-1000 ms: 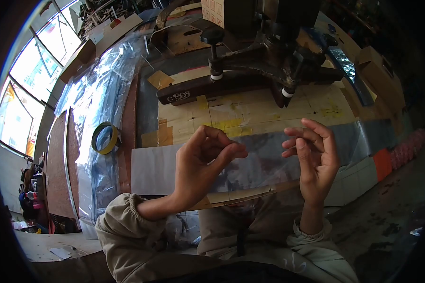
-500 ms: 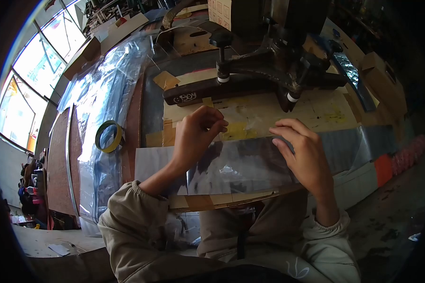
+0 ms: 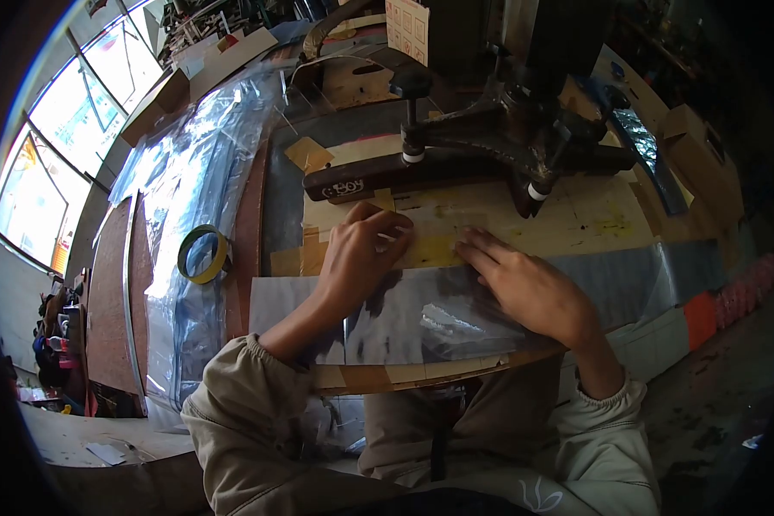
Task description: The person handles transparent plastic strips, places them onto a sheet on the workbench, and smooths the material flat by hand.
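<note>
A greyish, glossy plastic sheet [image 3: 396, 331] lies across the near edge of the bench, in front of my body. My left hand [image 3: 359, 258] is over its far edge, left of the middle, with curled fingers and the thumb drawn toward the forefinger. Anything in that pinch is too small or hidden to make out. To its right, my right hand [image 3: 529, 288] reaches inward over the sheet, palm down. Its fingers are stretched out, and their tips are at a yellow-stained patch [image 3: 434, 251] on the board, just past the sheet.
Beyond my hands, a dark metal bar [image 3: 374, 179] with a press frame [image 3: 490, 133] spans the pale board [image 3: 568, 228]. A tape roll [image 3: 204, 254] rests on clear plastic wrapping [image 3: 193, 172] at left. Cardboard [image 3: 692, 150] stands at right.
My right hand has moved left and lowered to the sheet's far edge, its fingers straightening. My left hand stays nearly in place, still curled. The view has shifted slightly.
</note>
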Tool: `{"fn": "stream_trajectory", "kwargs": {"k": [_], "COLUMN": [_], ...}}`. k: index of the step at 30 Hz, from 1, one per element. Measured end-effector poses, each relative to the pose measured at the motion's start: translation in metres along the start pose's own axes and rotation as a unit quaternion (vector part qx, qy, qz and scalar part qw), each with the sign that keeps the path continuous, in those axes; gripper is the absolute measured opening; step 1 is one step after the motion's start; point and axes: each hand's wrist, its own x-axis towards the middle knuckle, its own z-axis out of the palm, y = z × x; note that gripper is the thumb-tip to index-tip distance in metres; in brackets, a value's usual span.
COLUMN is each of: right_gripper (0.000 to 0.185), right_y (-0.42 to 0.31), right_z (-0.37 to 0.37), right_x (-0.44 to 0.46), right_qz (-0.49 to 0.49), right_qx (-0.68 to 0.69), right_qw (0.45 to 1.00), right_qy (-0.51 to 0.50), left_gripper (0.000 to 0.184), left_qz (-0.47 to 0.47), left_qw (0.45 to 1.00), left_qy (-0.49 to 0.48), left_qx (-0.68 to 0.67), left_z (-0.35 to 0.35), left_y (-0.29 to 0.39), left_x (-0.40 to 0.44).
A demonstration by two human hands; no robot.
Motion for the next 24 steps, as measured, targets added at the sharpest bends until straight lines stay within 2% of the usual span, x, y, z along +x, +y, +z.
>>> {"fn": "stream_trajectory", "kwargs": {"k": [2, 3, 6, 7, 12, 18, 21, 24], "right_gripper": [0.037, 0.037, 0.036, 0.036, 0.032, 0.030, 0.031, 0.037], "right_y": [0.002, 0.004, 0.012, 0.015, 0.023, 0.017, 0.015, 0.008], "right_z": [0.000, 0.000, 0.001, 0.002, -0.002, -0.022, -0.007, 0.004], "right_x": [0.001, 0.002, 0.007, 0.009, 0.019, 0.038, 0.040, 0.038], "right_qz": [-0.002, -0.004, -0.025, -0.030, -0.036, 0.042, 0.004, 0.052], "right_qx": [-0.008, -0.011, -0.019, -0.024, 0.016, 0.138, 0.039, 0.055], "right_qw": [1.000, 1.000, 0.999, 0.999, 0.999, 0.988, 0.999, 0.996], "right_qy": [0.003, 0.005, 0.013, 0.015, 0.007, -0.057, 0.003, 0.048], "left_gripper": [0.019, 0.025, 0.032, 0.039, 0.044, 0.048, 0.048, 0.048], "left_qz": [0.051, 0.048, 0.122, 0.107, 0.143, 0.155, 0.156, 0.153], "left_qw": [0.991, 0.988, 0.976, 0.974, 0.960, 0.957, 0.955, 0.954], "left_qy": [-0.013, -0.034, -0.034, -0.078, -0.068, -0.046, -0.040, -0.037], "left_qx": [0.122, 0.141, 0.178, 0.183, 0.230, 0.239, 0.250, 0.255], "left_z": [-0.004, -0.006, -0.002, -0.003, 0.002, 0.007, 0.008, 0.009], "left_y": [0.006, 0.008, 0.021, 0.028, 0.026, 0.021, 0.020, 0.019], "left_x": [-0.006, -0.011, -0.021, -0.024, -0.027, -0.029, -0.028, -0.028]}}
